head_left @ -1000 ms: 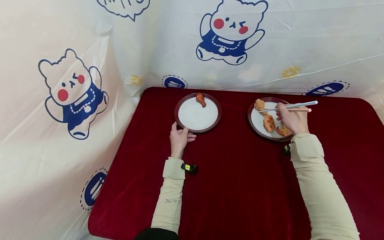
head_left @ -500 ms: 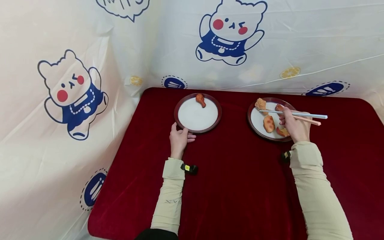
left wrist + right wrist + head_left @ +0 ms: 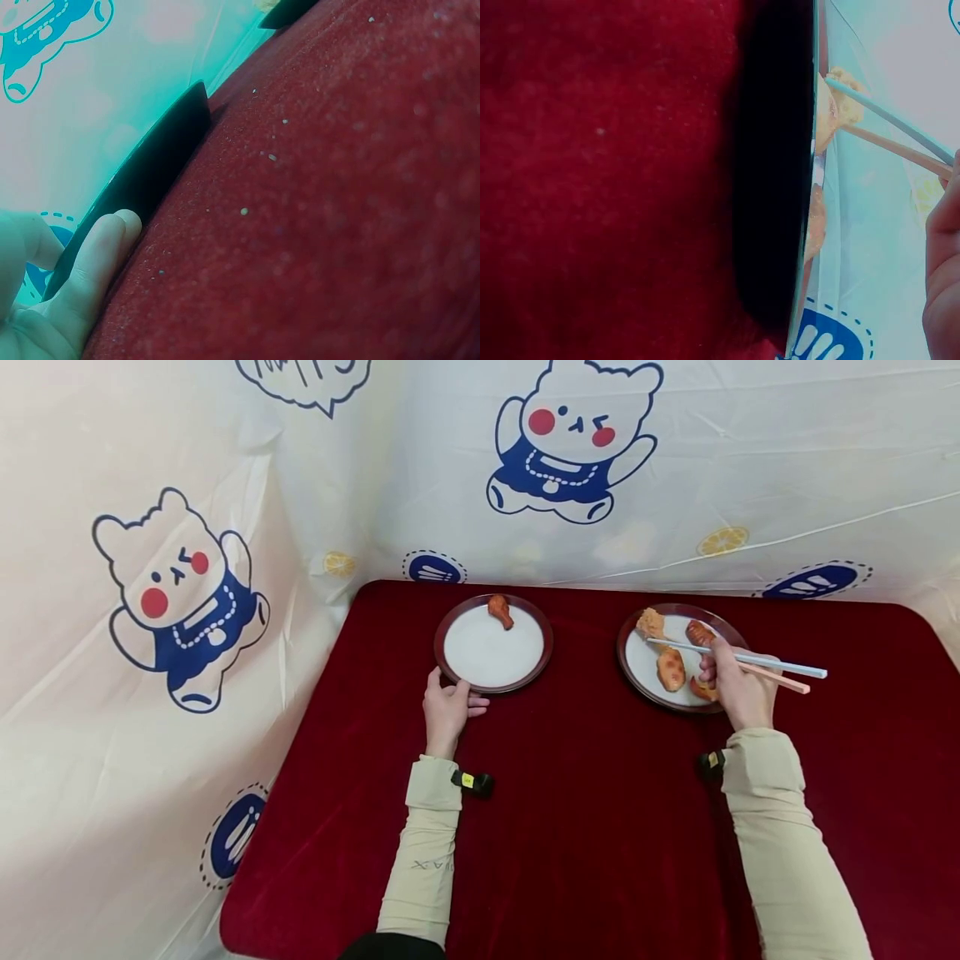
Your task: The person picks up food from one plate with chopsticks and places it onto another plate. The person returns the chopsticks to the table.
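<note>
My left hand (image 3: 446,710) pinches the near rim of a brown-edged white plate (image 3: 491,652); the left wrist view shows fingers on both sides of that plate's dark edge (image 3: 161,157). A small drumstick (image 3: 500,611) lies at the plate's far side. My right hand (image 3: 742,689) holds a pair of chopsticks, one light blue (image 3: 795,669) and one pink (image 3: 787,682), over a second plate (image 3: 641,664). Their tips are by a crumbly fried piece (image 3: 650,623) and a golden oval piece (image 3: 671,670). Contact is unclear.
A ridged brown piece (image 3: 701,633) and an orange-brown piece (image 3: 703,689), partly behind the right hand, also lie on the right plate. A dark red cloth (image 3: 570,793) covers the table. A printed white curtain (image 3: 420,468) hangs behind and at left.
My right hand has moved slightly toward me and turned the chopsticks, uncovering the ridged brown piece. The left hand stays at its plate.
</note>
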{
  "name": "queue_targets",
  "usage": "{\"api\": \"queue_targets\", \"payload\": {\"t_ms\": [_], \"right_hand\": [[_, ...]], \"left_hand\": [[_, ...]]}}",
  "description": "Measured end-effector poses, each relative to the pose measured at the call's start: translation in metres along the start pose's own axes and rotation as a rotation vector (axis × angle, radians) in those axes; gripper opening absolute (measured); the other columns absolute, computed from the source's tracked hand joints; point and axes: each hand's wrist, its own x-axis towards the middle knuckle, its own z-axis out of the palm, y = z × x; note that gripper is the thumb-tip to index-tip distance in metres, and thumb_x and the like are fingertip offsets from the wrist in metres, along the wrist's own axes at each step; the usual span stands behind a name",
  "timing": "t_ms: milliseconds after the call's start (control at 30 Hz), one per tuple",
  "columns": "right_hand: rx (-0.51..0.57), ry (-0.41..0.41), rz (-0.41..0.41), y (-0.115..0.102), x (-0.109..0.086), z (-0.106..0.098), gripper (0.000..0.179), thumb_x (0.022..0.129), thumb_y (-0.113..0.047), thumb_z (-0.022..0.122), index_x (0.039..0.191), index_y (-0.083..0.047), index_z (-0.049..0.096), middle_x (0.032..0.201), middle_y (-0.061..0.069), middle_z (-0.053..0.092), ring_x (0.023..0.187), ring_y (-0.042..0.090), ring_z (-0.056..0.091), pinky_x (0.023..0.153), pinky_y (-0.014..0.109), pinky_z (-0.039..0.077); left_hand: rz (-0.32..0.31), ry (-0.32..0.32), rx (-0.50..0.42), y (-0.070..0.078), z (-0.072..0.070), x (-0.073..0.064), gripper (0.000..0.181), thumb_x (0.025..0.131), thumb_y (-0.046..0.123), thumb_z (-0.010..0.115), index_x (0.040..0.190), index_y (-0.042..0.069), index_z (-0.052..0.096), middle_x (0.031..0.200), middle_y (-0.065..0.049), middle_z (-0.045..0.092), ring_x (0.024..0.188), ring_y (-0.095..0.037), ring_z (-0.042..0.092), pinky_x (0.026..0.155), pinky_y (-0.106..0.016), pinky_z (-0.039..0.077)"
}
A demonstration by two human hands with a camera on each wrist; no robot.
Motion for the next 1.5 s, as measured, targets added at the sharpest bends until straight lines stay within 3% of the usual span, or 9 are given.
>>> {"api": "queue_targets", "payload": {"t_ms": [100, 433, 700, 1067, 1300, 1500], "right_hand": [[-0.047, 0.026, -0.032, 0.002, -0.002, -0.001, 0.03, 0.093, -0.025, 0.061, 0.075, -0.005, 0.073, 0.054, -0.006, 0.064, 0.043, 0.004, 0.058, 0.039, 0.016, 0.049], [-0.038, 0.049, -0.095, 0.004, -0.004, -0.004, 0.036, 0.093, -0.025, 0.062, 0.077, 0.005, 0.072, 0.055, -0.005, 0.065, 0.043, 0.006, 0.057, 0.038, 0.017, 0.049], [-0.077, 0.065, -0.109, 0.003, -0.006, -0.004, 0.033, 0.094, -0.021, 0.059, 0.069, -0.004, 0.073, 0.055, -0.006, 0.065, 0.043, 0.004, 0.058, 0.038, 0.016, 0.049], [-0.038, 0.058, -0.118, 0.003, -0.009, -0.004, 0.033, 0.094, -0.024, 0.06, 0.067, -0.009, 0.073, 0.057, -0.006, 0.066, 0.043, 0.005, 0.058, 0.038, 0.015, 0.048], [-0.011, 0.054, -0.112, 0.0, -0.012, 0.001, 0.036, 0.094, -0.023, 0.061, 0.074, 0.004, 0.072, 0.055, -0.004, 0.065, 0.043, 0.006, 0.058, 0.038, 0.016, 0.048], [0.01, 0.048, -0.138, -0.004, -0.015, 0.009, 0.034, 0.093, -0.022, 0.061, 0.065, -0.006, 0.071, 0.054, -0.005, 0.064, 0.042, 0.004, 0.057, 0.039, 0.015, 0.049]], "left_hand": [[0.002, -0.001, -0.004, 0.0, 0.0, -0.001, 0.07, 0.095, 0.014, 0.05, 0.155, 0.011, 0.015, 0.089, -0.024, 0.07, 0.064, -0.021, 0.073, 0.062, -0.034, 0.064], [-0.004, 0.002, -0.007, 0.001, 0.0, -0.001, 0.071, 0.095, 0.015, 0.051, 0.155, 0.011, 0.015, 0.09, -0.024, 0.07, 0.064, -0.021, 0.073, 0.063, -0.033, 0.064], [-0.016, -0.001, 0.001, 0.0, 0.0, -0.001, 0.071, 0.095, 0.015, 0.051, 0.156, 0.012, 0.014, 0.092, -0.023, 0.07, 0.066, -0.022, 0.073, 0.063, -0.033, 0.064], [-0.01, -0.003, -0.003, 0.001, -0.001, -0.001, 0.071, 0.094, 0.016, 0.05, 0.156, 0.012, 0.015, 0.091, -0.023, 0.07, 0.064, -0.02, 0.073, 0.063, -0.033, 0.064], [-0.007, -0.002, 0.001, 0.0, -0.001, 0.0, 0.07, 0.095, 0.015, 0.05, 0.156, 0.013, 0.015, 0.091, -0.022, 0.07, 0.064, -0.021, 0.073, 0.062, -0.033, 0.064], [-0.009, -0.002, 0.005, 0.0, -0.001, 0.0, 0.07, 0.095, 0.016, 0.05, 0.156, 0.013, 0.015, 0.092, -0.022, 0.07, 0.065, -0.021, 0.073, 0.062, -0.033, 0.064]]}}
